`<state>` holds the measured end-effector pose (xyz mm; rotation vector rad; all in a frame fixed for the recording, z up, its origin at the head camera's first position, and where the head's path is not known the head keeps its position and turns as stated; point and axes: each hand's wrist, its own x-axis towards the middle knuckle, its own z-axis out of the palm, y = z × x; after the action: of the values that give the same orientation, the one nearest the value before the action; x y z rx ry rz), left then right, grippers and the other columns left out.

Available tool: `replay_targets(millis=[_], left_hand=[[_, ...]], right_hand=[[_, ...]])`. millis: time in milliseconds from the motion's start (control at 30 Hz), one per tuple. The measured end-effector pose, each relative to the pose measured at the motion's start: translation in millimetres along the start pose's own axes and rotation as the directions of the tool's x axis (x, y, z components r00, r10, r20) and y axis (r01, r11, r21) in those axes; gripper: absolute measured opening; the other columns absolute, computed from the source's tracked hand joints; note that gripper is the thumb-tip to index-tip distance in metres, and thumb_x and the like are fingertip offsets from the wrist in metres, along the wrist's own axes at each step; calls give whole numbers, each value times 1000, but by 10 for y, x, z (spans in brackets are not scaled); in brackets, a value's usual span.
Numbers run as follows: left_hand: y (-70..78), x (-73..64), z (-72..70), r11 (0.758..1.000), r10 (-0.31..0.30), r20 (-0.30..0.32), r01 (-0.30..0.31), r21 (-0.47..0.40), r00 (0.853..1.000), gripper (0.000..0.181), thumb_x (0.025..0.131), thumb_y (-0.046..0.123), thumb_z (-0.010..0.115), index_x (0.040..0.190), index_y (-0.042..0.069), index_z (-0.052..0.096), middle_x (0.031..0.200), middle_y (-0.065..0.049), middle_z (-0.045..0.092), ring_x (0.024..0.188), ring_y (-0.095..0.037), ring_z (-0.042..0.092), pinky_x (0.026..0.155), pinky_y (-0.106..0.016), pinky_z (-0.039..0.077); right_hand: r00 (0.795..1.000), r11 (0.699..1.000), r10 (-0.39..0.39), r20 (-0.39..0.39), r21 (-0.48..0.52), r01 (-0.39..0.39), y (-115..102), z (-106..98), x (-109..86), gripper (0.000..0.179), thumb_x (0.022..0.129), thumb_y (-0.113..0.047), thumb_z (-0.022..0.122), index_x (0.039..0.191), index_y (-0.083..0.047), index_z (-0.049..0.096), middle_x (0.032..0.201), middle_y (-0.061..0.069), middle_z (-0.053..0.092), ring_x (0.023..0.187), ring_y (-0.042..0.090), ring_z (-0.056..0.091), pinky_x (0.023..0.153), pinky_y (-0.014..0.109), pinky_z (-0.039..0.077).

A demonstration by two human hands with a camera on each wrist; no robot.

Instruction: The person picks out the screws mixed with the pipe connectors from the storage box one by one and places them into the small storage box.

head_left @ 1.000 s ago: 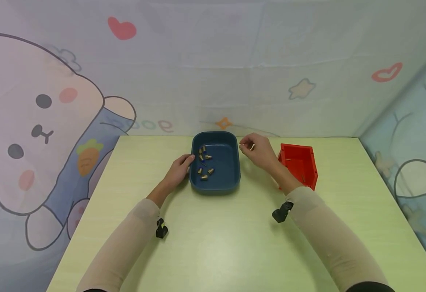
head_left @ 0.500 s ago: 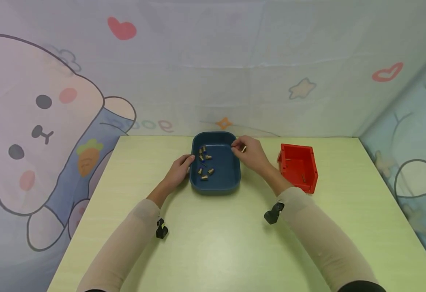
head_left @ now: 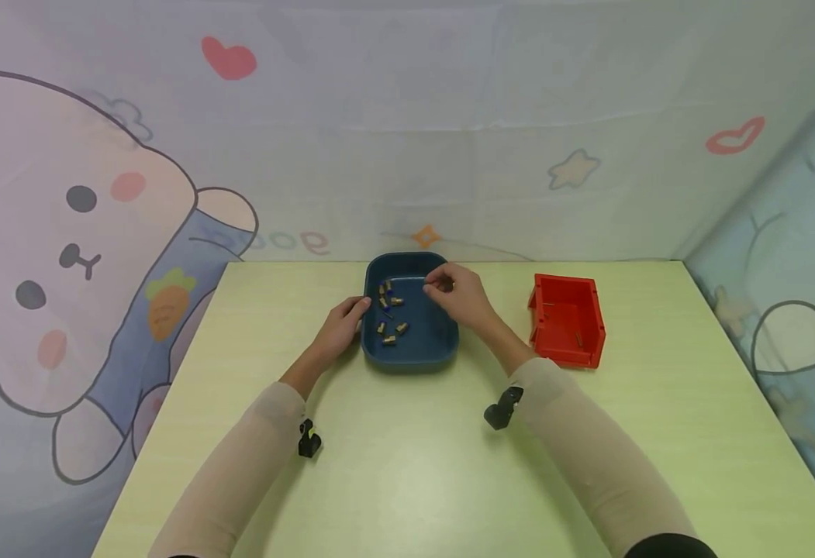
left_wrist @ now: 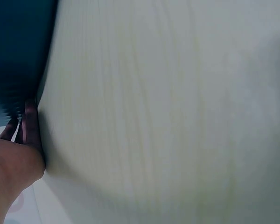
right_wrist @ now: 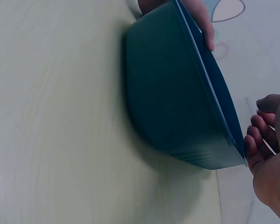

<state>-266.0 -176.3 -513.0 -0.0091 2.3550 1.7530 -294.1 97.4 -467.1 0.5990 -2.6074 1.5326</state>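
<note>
A dark blue plastic bin (head_left: 424, 333) stands on the table's far part. My left hand (head_left: 340, 322) grips its left wall, thumb over the rim; in the left wrist view fingers (left_wrist: 31, 126) reach along the outer wall. Inside the bin, mostly on the left, lie several brass fittings (head_left: 389, 341), some with blue ends, and a thin dark pin (head_left: 388, 315). My right hand (head_left: 461, 296) hovers over the bin's far right side, fingers curled, thumb and forefinger tips close together. I cannot tell whether something small is pinched there.
A red open box (head_left: 566, 294) stands on the table (head_left: 407, 449) to the right of the bin, with a few thin metal pins (head_left: 578, 339) inside. Behind the table hangs a printed cloth (head_left: 379, 116).
My right hand has moved left, from beside the bin's right rim to over its inside, away from the red box. My left hand has stayed on the bin.
</note>
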Motion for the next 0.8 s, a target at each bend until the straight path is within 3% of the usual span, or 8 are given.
replay_targets(millis=[33, 267, 567, 800], left_hand=[[3, 3, -8, 1000, -10, 8, 10, 7, 1000, 61, 113, 47, 46, 157, 4, 48, 159, -19, 49, 150, -36, 43, 125, -51, 33], [385, -224, -20, 998, -48, 46, 45, 52, 998, 57, 116, 37, 43, 159, 0, 44, 161, -22, 45, 151, -38, 40, 126, -51, 31], [61, 10, -38, 998, -41, 39, 39, 40, 998, 59, 115, 42, 43, 159, 3, 44, 161, -20, 46, 150, -37, 42, 126, -51, 30], [-15, 19, -20, 999, -3, 15, 2, 32, 1000, 63, 113, 50, 45, 159, 7, 47, 160, -18, 48, 150, -36, 42, 127, -51, 28]], right_hand=[[1000, 1000, 1, 1, 3, -1, 10, 20, 6, 13, 102, -11, 72, 111, -1, 73, 104, 13, 72, 94, 27, 67, 84, 38, 56], [1000, 998, 15, -11, 59, -15, -7, 129, 47, 15, 103, -13, 72, 112, -2, 74, 105, 12, 71, 95, 26, 66, 86, 38, 55], [999, 995, 29, -28, 93, -26, -72, 246, 60, 15, 102, -12, 74, 112, -1, 74, 105, 12, 71, 96, 27, 65, 87, 38, 54], [999, 996, 12, -36, 89, -9, -106, 296, 85, 14, 101, -12, 74, 110, -1, 75, 104, 12, 72, 95, 26, 66, 87, 37, 55]])
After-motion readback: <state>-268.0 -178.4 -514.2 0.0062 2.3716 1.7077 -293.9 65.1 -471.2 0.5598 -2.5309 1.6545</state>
